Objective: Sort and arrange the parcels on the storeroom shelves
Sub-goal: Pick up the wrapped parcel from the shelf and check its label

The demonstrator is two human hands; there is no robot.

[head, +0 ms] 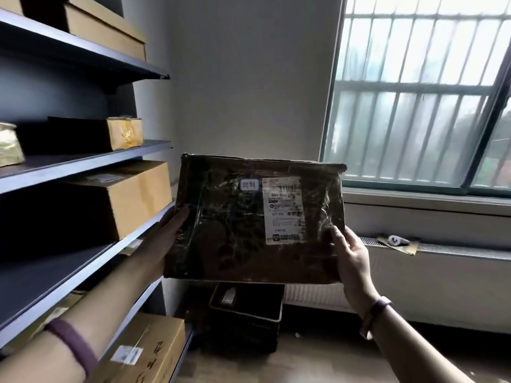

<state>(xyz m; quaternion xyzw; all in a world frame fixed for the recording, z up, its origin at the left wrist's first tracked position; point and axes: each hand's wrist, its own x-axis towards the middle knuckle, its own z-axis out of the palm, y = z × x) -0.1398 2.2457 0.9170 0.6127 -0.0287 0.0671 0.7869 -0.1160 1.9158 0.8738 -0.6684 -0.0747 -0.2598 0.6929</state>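
A flat brown cardboard parcel (pixel 235 230), wrapped in shiny tape with a white shipping label, is held up in front of me, right of the shelves. My left hand (pixel 168 233) grips its left edge, thumb on the front. My right hand (pixel 351 258) grips its lower right corner. The dark metal shelves (pixel 83 161) run along the left wall. They carry a large carton (pixel 138 194), a small taped box (pixel 124 132), a gold-wrapped one (pixel 9 146), a carton on the top shelf (pixel 105 26) and a long box at the bottom (pixel 149 349).
A dark crate (pixel 246 313) stands on the floor below the parcel, against the wall. A barred window (pixel 414 92) fills the right, with a radiator (pixel 442 286) under it and a small item on cardboard (pixel 398 241) on its top.
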